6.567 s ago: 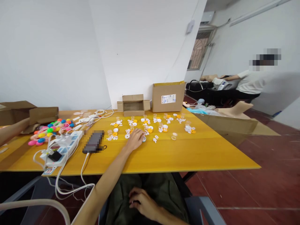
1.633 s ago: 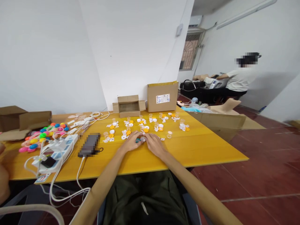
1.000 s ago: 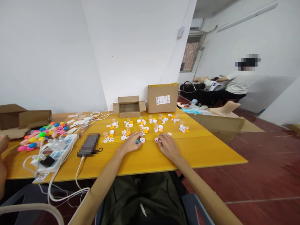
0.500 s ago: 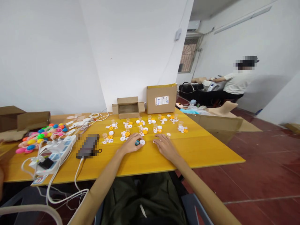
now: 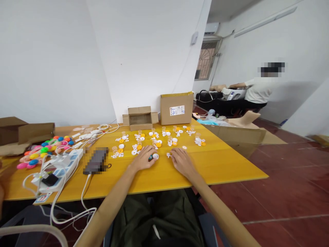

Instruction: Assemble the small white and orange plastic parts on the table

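My left hand (image 5: 144, 159) is closed round a white disc (image 5: 155, 156) with a teal part (image 5: 150, 157) against the palm side, low over the wooden table (image 5: 216, 164). To its right, my right hand (image 5: 182, 160) rests with bent, slightly parted fingers. Small white pieces with holes (image 5: 168, 155) lie right at its fingertips; whether the fingers touch them I cannot tell. Just beyond that hand is a clear cup with a white round piece (image 5: 184, 147), partly hidden. Groups of orange rings (image 5: 158, 145), white discs (image 5: 174, 140) and clear cups (image 5: 170, 139) are set out farther back.
An open carton (image 5: 140, 118) and a closed cardboard box (image 5: 177, 109) stand at the back. Leftward are a phone (image 5: 97, 160), a power strip (image 5: 74, 164) with loose cables, and colourful plastic pieces (image 5: 45, 149). Another person (image 5: 258, 91) sits at far right.
My right hand left my lap, met the left at the disc, then moved right to the small white pieces. Since half a second ago it has shifted slightly right, and those pieces show more.
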Demonstrator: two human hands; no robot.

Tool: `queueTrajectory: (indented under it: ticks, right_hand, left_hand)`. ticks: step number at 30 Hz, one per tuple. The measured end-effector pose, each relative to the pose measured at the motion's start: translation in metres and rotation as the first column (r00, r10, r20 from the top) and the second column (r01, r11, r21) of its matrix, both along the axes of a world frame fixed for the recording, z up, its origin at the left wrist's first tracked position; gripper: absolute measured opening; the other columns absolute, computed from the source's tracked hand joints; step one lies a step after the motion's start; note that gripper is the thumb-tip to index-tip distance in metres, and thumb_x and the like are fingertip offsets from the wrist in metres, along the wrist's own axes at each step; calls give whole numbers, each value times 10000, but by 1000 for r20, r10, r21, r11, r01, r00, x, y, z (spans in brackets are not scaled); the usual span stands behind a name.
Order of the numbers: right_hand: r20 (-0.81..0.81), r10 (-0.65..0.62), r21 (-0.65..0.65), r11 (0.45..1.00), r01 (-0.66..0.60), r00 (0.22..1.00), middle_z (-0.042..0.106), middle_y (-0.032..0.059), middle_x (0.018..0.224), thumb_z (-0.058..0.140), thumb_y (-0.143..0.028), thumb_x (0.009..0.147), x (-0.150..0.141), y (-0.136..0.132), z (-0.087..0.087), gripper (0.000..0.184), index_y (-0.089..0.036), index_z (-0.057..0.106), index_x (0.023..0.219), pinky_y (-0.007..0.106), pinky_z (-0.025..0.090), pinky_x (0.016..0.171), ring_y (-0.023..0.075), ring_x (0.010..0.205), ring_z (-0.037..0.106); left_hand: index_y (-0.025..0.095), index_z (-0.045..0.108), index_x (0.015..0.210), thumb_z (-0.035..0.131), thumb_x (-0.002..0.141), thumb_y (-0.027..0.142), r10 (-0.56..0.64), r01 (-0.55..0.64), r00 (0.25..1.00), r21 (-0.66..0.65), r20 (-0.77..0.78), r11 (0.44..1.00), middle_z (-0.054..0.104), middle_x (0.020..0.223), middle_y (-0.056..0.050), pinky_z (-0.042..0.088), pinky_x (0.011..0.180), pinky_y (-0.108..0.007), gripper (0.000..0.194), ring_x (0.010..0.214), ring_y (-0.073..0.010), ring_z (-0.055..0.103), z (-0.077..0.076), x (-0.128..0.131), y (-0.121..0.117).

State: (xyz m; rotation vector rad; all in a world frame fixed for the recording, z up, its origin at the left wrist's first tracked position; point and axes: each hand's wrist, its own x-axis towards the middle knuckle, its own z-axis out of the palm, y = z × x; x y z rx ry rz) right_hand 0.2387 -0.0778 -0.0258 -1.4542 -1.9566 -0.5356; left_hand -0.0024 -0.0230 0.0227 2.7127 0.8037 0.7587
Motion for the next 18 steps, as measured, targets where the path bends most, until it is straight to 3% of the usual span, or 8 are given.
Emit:
queueTrajectory:
  ticks: [12, 18]
  right_hand:
    - [-2, -33, -45, 998, 32, 999, 731, 89, 988, 429, -101, 952, 5, 5, -7, 314, -240, 701, 1025, 373, 487, 880, 251, 956, 631]
    - [19, 89, -71, 994, -87, 996, 716, 97, 1086, 472, -177, 988, -2, -2, 4, 260, -243, 703, 1088, 384, 498, 895, 248, 1015, 627]
  left_hand:
    - [253, 644, 1122, 566, 897, 236, 16, -16, 1000, -5, -12, 1000, 638, 1186, -86, 441, 1044, -446, 239, 1100, -276, 557, -1, -1, 0]
    - [249, 644, 1094, 560, 897, 225, 24, -24, 1000, 7, -9, 1000, 639, 1184, -82, 443, 1032, -431, 216, 1117, -275, 556, 0, 0, 0]
